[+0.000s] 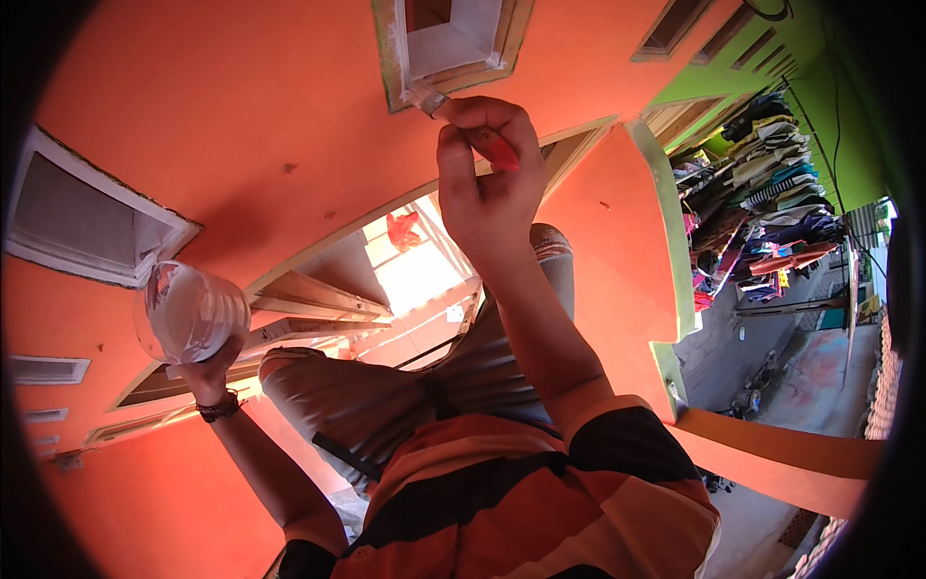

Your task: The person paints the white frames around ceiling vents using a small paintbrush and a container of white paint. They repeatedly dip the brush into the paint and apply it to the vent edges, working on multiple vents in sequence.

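My right hand (502,198) is closed around a small paintbrush (495,150) with a red handle. Its pale bristles touch the lower left corner of a recessed wall opening's frame (461,79), where white paint shows over bare, brownish edging. Over on the left, my left hand (214,369) grips a clear plastic tub (204,307) from below. White paint coats the inside of the tub. Just above the tub is another wall opening with a white-painted frame (92,267). Fingers of the left hand are partly hidden behind the tub.
An orange wall (241,106) surrounds the openings. Below, between my legs and the wall, is a wooden door or window frame (318,294) with bright light behind it. At right, an orange ledge (772,449) borders a lower yard with many hanging clothes (772,183).
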### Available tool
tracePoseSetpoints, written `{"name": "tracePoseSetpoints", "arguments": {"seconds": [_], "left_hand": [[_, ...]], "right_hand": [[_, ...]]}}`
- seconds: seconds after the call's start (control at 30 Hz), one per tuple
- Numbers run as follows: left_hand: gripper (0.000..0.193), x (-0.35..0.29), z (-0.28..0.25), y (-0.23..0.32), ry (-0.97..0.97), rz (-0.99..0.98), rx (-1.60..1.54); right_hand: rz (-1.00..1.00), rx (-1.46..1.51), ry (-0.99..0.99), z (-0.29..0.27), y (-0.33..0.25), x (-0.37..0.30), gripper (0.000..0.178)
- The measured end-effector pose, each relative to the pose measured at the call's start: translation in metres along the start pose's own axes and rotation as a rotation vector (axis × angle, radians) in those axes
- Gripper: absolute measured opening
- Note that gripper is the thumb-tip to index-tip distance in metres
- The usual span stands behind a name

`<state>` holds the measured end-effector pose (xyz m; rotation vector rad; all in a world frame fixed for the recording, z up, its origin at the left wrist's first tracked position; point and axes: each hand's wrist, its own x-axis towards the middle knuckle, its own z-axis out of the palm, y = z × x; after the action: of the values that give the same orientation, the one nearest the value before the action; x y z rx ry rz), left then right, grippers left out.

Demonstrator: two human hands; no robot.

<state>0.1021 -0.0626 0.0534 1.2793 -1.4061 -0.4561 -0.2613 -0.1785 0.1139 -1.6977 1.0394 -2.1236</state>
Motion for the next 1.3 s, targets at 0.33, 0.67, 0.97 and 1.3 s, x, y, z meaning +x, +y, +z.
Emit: {"name": "tracePoseSetpoints", "arguments": {"seconds": [0.33, 0.67, 0.97, 1.3], "left_hand": [[0.09, 0.005, 0.011, 0.024, -0.003, 0.012, -0.042], [0.113, 0.003, 0.013, 0.024, 0.027, -0.119, 0.02], [0.098, 0.005, 0.016, 0.03, 0.043, -0.032, -0.031], [0.117, 0.005, 0.016, 0.031, 0.034, -0.089, 0.059]], "right_hand": [[0.051, 0.054, 0.008, -0.01, 0.001, 0.007, 0.02], [0.422, 0.306, -0.147, -0.034, 0.008, 0.074, 0.011], [0.354, 0.352, -0.098, -0.033, 0.026, 0.085, 0.01], [0.368, 0.26, -0.086, -0.033, 0.032, 0.081, 0.012]]}}
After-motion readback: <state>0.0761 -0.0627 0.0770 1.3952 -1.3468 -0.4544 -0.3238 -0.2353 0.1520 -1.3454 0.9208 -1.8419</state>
